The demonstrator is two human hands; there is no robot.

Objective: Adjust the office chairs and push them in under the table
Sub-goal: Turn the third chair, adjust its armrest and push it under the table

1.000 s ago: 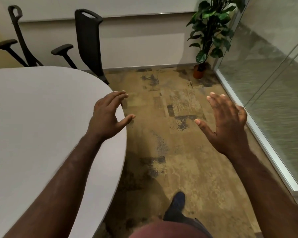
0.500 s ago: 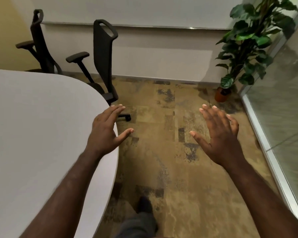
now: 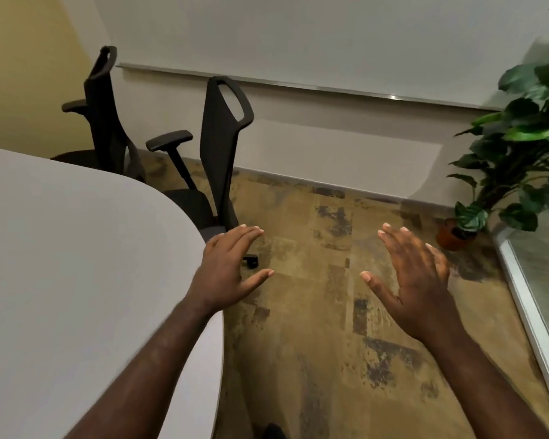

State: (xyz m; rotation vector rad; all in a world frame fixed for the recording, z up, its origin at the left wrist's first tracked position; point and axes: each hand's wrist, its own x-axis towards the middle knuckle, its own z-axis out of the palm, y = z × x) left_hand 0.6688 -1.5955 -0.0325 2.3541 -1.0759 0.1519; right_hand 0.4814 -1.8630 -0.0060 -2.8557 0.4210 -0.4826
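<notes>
Nearer office chair (image 3: 222, 147): black, seat partly under the worktop (image 3: 76, 264) edge, backrest toward the wall. Second office chair (image 3: 103, 115): black, beyond it, also at the worktop. No legible writing. Left hand (image 3: 225, 270) and right hand (image 3: 415, 280): both spread open, empty, above the floor (image 3: 314, 312). Potted plant (image 3: 517, 147): far right corner.

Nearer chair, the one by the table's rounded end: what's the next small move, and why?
Probably step closer and bring both hands to the nearer chair's backrest. Left hand and right hand are open and empty, short of it, and its seat sits only partly under the table.
</notes>
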